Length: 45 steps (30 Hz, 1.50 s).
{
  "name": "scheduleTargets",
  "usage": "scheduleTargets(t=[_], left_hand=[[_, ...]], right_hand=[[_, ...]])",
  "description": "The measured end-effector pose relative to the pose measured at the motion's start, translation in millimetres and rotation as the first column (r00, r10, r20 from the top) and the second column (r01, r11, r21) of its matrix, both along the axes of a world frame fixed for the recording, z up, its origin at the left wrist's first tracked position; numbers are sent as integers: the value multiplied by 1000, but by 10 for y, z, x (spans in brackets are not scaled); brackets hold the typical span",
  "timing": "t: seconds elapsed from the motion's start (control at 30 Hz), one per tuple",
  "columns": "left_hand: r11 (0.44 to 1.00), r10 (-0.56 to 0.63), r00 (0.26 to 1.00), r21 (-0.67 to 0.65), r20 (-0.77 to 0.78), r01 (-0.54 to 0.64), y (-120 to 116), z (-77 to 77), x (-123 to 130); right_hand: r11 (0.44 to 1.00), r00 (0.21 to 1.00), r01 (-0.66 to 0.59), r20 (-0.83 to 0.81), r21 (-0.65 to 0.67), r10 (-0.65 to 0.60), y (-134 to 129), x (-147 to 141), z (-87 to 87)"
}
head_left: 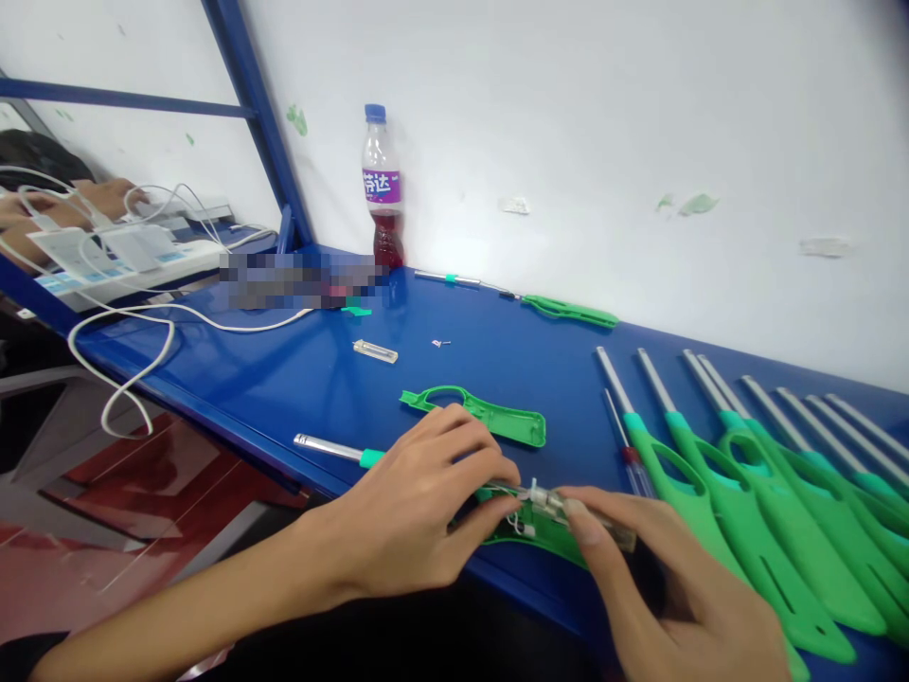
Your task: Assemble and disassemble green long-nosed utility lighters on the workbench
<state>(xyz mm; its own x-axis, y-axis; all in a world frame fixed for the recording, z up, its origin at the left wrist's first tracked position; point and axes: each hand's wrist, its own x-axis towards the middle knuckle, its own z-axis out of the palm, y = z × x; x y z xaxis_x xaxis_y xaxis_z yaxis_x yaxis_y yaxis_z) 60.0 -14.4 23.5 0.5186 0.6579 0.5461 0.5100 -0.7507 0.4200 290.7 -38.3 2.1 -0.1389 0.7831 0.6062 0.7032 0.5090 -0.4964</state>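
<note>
An opened green gas lighter (561,544) lies at the table's front edge, its inner parts and a white wire showing. My left hand (433,502) reaches over it, thumb and forefinger closed on a thin part by the valve, mostly hidden by the fingers. My right hand (682,587) grips the clear fuel tank (616,532) between thumb and fingers, its valve end pointing left. To the left of my left hand, the lighter's metal barrel (330,447) with a teal collar sticks out. Just beyond lies a loose green half-shell (507,423), hollow side up.
Several whole green lighters (767,511) lie in a row at right, beside a screwdriver (634,469). Farther back are another clear tank (375,351), small parts (438,343), a barrel (447,278), a green shell (572,311) and a drink bottle (383,194). White cables (170,322) hang at left.
</note>
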Motion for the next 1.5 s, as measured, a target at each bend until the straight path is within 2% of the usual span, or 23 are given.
scheduleTargets(t=[0.17, 0.37, 0.6, 0.77, 1.1, 1.37, 1.5], left_hand=[[1000, -2, 1000, -14, 7, 2, -26, 15, 6], [995, 35, 999, 88, 33, -38, -58, 51, -8], [992, 127, 992, 26, -28, -126, -163, 110, -93], [984, 174, 976, -7, -130, -177, -244, 85, -109], [985, 167, 961, -8, -220, -173, -251, 36, -80], [983, 163, 958, -39, -235, -177, -292, 62, -65], [982, 160, 955, -56, -251, -180, -292, 84, -70]], right_hand=[[1000, 1000, 2, 10, 5, -2, 4, -12, 0], [998, 998, 30, 59, 50, -33, 25, -6, -46], [995, 993, 85, 81, 58, -90, 28, -2, -92], [995, 992, 81, 92, 50, -85, 18, 5, -84], [996, 994, 75, 76, 49, -79, 19, -6, -92], [996, 992, 85, 91, 15, -86, 7, -19, -82], [998, 994, 52, 100, 25, -54, 7, 10, -102]])
